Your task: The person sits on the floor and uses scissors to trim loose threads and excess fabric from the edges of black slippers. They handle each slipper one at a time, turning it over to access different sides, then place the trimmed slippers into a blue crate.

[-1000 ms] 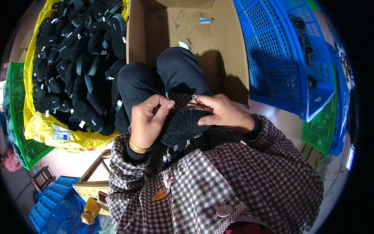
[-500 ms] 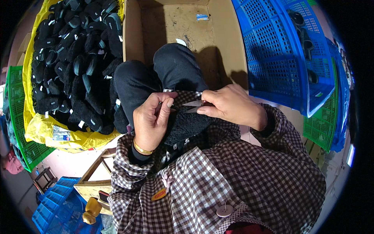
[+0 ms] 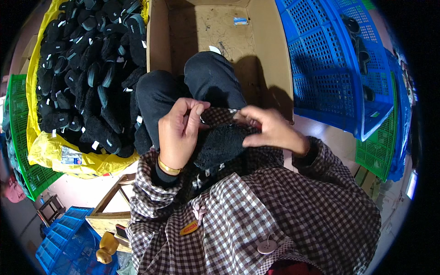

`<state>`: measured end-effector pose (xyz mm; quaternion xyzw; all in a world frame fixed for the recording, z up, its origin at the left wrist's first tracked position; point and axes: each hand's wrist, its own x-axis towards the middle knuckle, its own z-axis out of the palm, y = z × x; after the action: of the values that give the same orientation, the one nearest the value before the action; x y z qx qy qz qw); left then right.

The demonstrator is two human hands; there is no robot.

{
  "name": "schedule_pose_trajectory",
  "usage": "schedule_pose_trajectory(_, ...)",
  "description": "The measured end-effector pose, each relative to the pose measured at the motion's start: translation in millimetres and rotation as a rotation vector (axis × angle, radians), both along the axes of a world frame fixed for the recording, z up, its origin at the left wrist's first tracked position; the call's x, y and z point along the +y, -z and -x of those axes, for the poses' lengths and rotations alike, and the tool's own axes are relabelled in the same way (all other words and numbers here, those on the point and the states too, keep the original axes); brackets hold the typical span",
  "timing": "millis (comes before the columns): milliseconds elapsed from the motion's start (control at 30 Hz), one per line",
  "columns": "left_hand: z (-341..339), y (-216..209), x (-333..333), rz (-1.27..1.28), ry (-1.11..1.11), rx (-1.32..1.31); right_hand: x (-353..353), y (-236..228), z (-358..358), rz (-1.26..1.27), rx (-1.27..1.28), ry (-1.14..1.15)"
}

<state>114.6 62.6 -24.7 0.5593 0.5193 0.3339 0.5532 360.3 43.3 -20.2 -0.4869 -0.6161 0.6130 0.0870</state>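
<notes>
Black fuzzy slipper (image 3: pixel 220 144) lies on the person's lap, near the cardboard box's (image 3: pixel 270 68) near edge. Both hands have closed in since half a second ago: left hand (image 3: pixel 178 133) pinches its upper edge, right hand (image 3: pixel 270 130) presses fingers curled on its top. Small tool seen earlier is no longer visible. Judged: handling continues.

Both hands (image 3: pixel 220 133) on, seemingly, fuzzy slipper (image 3: pixel 219 145)

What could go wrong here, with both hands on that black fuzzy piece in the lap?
1. The black fuzzy piece lies on the lap, pinched only at its edges by the left hand and right hand; it could slide off between the knees.
2. Black on dark trousers may hide small flaws.
3. The heaped pile in the yellow bag leans against the left knee; pieces might spill.
</notes>
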Motion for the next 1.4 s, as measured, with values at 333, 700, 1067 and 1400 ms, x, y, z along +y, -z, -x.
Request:
schedule_pose_trajectory(333, 42.6, -17.9, 51.2, -0.412, 0.327, 0.208, -14.2, 44.1, -19.8, -0.545, -0.126, 0.237)
schedule_pose_trajectory(700, 25.1, -27.5, 29.2, -0.149, 0.326, 0.357, 44.7, 7.6, 2.4, 0.636, 0.593, 0.864)
schedule_pose_trajectory(1067, 14.9, -34.8, 21.9, -0.63, 0.285, 0.566, 44.2, -9.5, -8.9, 0.511, 0.74, 0.786)
schedule_pose_trajectory(1400, -8.1, -2.8, -5.2, 0.135, -0.054, -0.398, 32.3, -22.5, -4.6, -0.395, 0.102, 0.62)
